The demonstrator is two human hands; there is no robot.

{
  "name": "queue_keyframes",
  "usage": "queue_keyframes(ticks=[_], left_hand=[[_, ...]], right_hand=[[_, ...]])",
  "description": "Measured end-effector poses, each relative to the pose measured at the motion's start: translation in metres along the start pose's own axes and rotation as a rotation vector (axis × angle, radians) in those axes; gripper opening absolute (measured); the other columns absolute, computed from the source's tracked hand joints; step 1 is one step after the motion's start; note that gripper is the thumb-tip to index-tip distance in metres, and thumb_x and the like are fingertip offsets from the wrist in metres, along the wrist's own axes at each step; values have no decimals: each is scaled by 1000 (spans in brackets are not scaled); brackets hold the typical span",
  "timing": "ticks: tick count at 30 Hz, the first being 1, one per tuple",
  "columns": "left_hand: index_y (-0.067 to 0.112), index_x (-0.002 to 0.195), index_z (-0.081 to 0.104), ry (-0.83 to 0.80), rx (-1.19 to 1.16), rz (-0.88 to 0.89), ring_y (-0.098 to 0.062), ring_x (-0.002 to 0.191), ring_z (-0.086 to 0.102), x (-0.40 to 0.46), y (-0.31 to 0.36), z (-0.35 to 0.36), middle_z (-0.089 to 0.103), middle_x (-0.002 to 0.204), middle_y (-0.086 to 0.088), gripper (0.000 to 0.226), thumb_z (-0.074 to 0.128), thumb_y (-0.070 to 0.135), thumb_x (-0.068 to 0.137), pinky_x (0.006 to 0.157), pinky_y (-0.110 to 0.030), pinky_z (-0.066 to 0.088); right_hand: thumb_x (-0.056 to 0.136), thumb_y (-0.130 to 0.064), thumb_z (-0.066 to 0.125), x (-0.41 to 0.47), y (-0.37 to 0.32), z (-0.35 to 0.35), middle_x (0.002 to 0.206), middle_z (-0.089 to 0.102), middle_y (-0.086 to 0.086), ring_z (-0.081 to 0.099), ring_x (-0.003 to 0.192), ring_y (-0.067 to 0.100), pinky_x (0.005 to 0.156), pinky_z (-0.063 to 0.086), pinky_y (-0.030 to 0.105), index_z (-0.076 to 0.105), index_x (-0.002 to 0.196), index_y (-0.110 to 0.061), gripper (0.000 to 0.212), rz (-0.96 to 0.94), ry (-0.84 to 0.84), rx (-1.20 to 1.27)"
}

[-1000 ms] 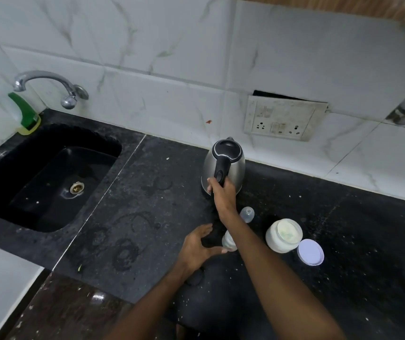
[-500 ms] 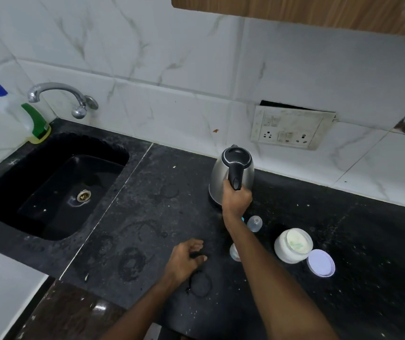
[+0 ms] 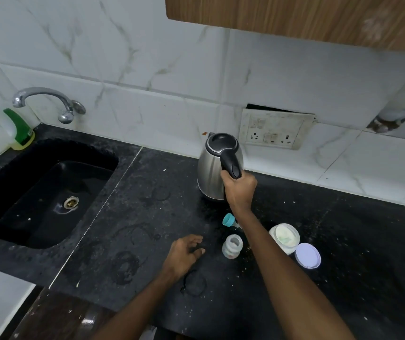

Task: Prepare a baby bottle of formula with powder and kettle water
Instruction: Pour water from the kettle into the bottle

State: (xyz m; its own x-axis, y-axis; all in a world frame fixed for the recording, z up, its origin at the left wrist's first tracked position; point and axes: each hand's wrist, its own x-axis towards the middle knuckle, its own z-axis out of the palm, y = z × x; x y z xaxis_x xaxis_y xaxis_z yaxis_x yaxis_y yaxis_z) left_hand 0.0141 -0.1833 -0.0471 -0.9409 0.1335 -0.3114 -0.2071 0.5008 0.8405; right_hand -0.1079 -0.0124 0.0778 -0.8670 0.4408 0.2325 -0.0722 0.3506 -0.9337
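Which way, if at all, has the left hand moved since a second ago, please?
Yes: the left hand has drawn leftwards, off the baby bottle it touched.

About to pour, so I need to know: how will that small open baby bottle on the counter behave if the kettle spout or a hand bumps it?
The baby bottle looks like light clear plastic, so a nudge would probably slide or tip it. It stands free; the left hand lies beside it, not touching. It has a round body, so once tipped it would likely roll on the counter.
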Motion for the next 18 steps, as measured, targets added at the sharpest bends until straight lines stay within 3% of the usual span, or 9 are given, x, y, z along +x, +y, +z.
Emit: queue_keyframes(ticks=[5, 13, 18], left_hand=[[18, 131, 68, -46, -20, 29, -9, 116, 65, 3, 19, 17, 71, 124, 6, 46, 82, 20, 88, 99, -20, 50], [11, 135, 63, -89, -58, 33, -15, 116, 64, 6, 30, 43, 68, 125, -1, 65, 90, 14, 77, 98, -22, 51], [10, 144, 56, -89, -85, 44, -14, 120, 61, 7, 34, 55, 65, 132, -3, 82, 94, 16, 72, 101, -24, 49]], right_hand=[[75, -12, 74, -7, -30, -35, 48, 32, -6, 29, 45, 6, 45, 29, 22, 36, 49, -19, 47, -50, -30, 18], [69, -20, 68, -15, -56, -95, 55, 32, 10, 31, 53, 21, 42, 33, 47, 32, 57, -5, 41, 63, -19, 175], [69, -13, 67, -31, -70, -137, 53, 31, 8, 31, 50, 19, 41, 31, 44, 33, 55, -8, 37, 79, -2, 222]])
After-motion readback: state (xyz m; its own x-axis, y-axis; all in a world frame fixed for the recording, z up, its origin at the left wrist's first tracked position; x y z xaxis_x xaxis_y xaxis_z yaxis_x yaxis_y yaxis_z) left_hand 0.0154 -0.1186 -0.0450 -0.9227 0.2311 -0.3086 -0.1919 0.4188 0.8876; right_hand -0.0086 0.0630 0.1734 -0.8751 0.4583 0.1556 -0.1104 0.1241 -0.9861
